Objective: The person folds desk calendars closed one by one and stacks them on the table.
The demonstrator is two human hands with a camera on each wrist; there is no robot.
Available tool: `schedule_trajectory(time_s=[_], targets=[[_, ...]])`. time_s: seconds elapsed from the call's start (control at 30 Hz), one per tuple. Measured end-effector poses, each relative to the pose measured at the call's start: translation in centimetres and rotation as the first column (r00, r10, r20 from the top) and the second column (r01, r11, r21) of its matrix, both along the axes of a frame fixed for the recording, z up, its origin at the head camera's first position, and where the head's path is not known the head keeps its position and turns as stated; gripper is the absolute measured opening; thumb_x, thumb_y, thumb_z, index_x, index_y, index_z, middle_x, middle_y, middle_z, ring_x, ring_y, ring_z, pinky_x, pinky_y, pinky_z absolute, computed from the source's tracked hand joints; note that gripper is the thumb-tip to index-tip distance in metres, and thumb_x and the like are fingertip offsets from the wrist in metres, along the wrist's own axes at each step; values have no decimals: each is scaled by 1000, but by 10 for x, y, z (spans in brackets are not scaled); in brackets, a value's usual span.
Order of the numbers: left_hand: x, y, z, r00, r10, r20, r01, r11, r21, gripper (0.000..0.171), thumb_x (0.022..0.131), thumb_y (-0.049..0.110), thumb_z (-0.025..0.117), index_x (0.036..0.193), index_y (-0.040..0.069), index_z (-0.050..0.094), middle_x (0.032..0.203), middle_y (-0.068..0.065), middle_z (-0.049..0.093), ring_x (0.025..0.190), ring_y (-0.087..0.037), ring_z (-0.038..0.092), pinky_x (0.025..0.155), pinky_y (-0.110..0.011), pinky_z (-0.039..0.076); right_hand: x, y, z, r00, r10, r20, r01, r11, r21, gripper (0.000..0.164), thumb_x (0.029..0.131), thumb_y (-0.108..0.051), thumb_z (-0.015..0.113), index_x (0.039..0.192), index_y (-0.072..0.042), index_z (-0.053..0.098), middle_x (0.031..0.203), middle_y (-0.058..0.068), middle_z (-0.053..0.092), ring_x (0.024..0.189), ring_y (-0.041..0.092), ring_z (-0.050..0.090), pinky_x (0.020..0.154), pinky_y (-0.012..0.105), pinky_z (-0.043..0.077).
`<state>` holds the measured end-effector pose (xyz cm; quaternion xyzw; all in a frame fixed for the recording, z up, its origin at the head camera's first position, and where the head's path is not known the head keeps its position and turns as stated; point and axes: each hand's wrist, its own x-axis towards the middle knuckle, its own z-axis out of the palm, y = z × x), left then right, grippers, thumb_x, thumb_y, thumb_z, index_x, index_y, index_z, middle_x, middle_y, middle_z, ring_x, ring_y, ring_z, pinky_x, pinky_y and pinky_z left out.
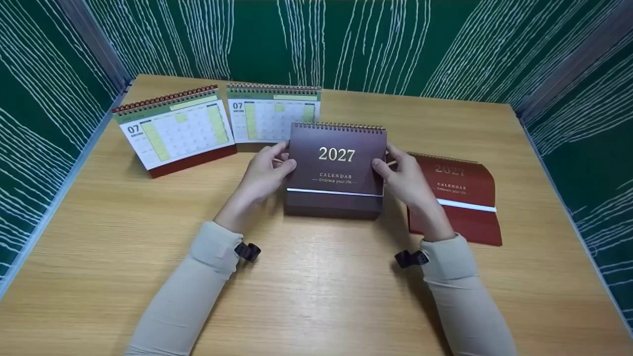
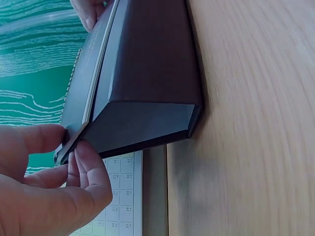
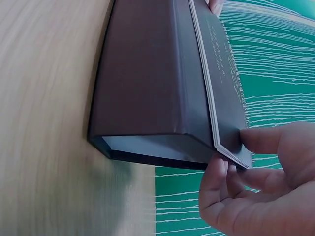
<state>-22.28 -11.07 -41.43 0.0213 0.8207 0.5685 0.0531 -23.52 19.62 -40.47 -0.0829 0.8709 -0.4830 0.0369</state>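
A dark brown desk calendar (image 1: 338, 168) with "2027" in gold on its cover stands upright on the table, its spiral binding along the top. My left hand (image 1: 267, 170) pinches its left edge, thumb on the cover and fingers behind. On the opposite side my right hand (image 1: 403, 173) pinches the right edge the same way. Both wrist views show the hollow, folded base of the brown calendar (image 2: 152, 54) resting on the wood, with the page block (image 3: 205, 73) lying against its sloped front.
Two desk calendars opened to "07" stand at the back left: one with a red base (image 1: 183, 128), one behind the brown calendar (image 1: 267, 116). A red 2027 calendar (image 1: 460, 198) sits beside my right forearm. Green panels (image 1: 356, 44) with white lines border the wooden table (image 1: 316, 296).
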Motion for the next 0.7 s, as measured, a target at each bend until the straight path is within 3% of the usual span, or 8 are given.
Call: schedule_trajectory(time_s=[0.2, 0.33, 0.53, 0.7], targets=[[-1, 1, -2, 1000, 2, -22, -2, 1000, 15, 62, 105, 10, 62, 162, 0, 40, 131, -18, 55, 114, -27, 60, 104, -35, 52, -2, -3, -4, 1000, -23, -8, 23, 1000, -8, 60, 111, -15, 56, 167, -15, 35, 130, 23, 49, 111, 29, 63, 81, 24, 55], [-1, 2, -6, 999, 12, -36, -11, 1000, 17, 62, 104, 10, 63, 161, 0, 40, 132, -20, 52, 120, -30, 60, 107, -36, 51, -2, -3, -7, 998, -66, -16, 66, 998, 19, 61, 110, -17, 57, 167, -15, 34, 131, 25, 43, 118, 33, 65, 88, 29, 57], [-1, 2, -10, 1000, 25, -3, -25, 999, 40, 64, 105, 12, 62, 163, 3, 37, 140, -21, 45, 129, -30, 54, 112, -37, 46, -3, -2, -9, 999, -46, -16, 47, 998, 34, 61, 111, -18, 56, 167, -16, 33, 138, 26, 50, 122, 36, 65, 98, 45, 58], [-3, 1, -11, 999, -19, -46, 17, 999, -49, 62, 107, 14, 59, 163, 2, 36, 148, -24, 49, 134, -31, 49, 120, -41, 38, -5, -1, -12, 1000, -22, -18, 23, 998, 56, 61, 111, -17, 56, 167, -11, 33, 143, 25, 55, 119, 37, 65, 99, 47, 58]])
